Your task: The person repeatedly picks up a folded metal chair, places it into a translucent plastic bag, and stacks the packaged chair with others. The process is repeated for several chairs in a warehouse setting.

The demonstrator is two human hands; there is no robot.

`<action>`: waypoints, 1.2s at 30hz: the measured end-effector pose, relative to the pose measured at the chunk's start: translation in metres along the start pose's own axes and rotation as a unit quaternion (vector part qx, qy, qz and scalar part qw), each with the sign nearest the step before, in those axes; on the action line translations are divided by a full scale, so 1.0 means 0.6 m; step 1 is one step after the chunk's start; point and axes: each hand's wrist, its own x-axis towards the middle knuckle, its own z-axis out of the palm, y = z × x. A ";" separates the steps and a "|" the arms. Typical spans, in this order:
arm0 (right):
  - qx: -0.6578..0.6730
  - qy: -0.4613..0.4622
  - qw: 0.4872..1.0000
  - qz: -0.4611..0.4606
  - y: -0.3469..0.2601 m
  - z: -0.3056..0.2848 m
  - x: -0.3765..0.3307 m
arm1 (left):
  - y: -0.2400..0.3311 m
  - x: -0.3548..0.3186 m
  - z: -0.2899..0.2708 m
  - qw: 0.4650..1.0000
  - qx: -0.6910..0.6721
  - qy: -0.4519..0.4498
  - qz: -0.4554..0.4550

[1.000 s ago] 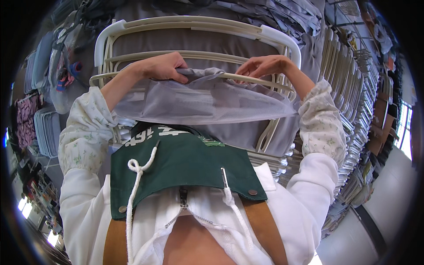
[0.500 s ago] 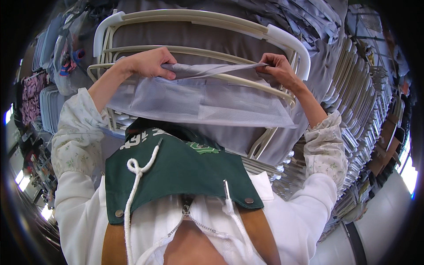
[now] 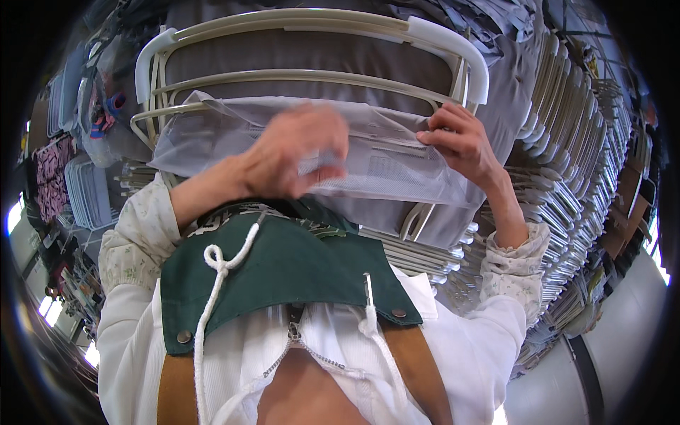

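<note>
The step in hand looks like spreading a thin cloth over a rail. The sheer grey mesh cloth (image 3: 397, 170) is draped across the middle bar of a cream drying rack (image 3: 319, 21), hanging down its front in a wide, slightly sagging panel. The right hand (image 3: 464, 142) pinches the cloth's upper right edge between thumb and fingers, right at the rail. The left hand (image 3: 297, 159) lies over the cloth's middle, blurred — its fingers seem loosely curled against the fabric, but whether they grip it I cannot tell.

The next move probably calls for an even pull along the top edge so the mesh lies flat without bunching.

The cloth is fine, half see-through netting with soft creases; the rack is smooth rounded tubing with curved corners. Behind it hangs heavier grey fabric (image 3: 297, 57). Below — a dark green apron bib (image 3: 283, 276) with a white cord (image 3: 212, 283).
</note>
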 end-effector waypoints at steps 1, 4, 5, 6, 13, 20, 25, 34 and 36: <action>-0.037 -0.003 0.999 -0.008 -0.009 0.000 -0.010 | 0.000 0.031 -0.003 0.992 0.046 0.115 -0.006; -0.140 -0.019 0.988 -0.064 -0.032 0.006 -0.027 | -0.047 0.090 0.034 0.959 -0.114 -0.013 -0.260; -0.110 -0.010 0.993 -0.045 -0.033 0.003 -0.028 | -0.056 0.106 0.035 0.953 -0.105 -0.093 -0.269; -0.079 0.000 0.997 -0.027 -0.032 -0.003 -0.027 | -0.064 0.121 0.035 0.941 -0.093 -0.173 -0.276; 0.607 -0.136 0.727 0.290 0.115 -0.006 -0.028 | -0.060 0.127 0.014 0.848 -0.196 -0.286 -0.401; 0.642 -0.254 0.673 0.266 0.162 0.053 -0.043 | -0.085 0.106 -0.017 0.812 -0.272 -0.294 -0.424; 0.452 -0.184 0.824 0.287 0.141 0.084 -0.043 | -0.094 0.106 -0.020 0.798 -0.246 -0.315 -0.451; 0.576 0.010 0.737 0.353 0.124 0.047 -0.090 | -0.020 0.114 0.019 0.995 0.074 0.011 -0.073; 0.609 -0.019 0.705 0.364 0.137 0.050 -0.098 | 0.055 0.137 0.077 0.993 0.077 -0.038 -0.077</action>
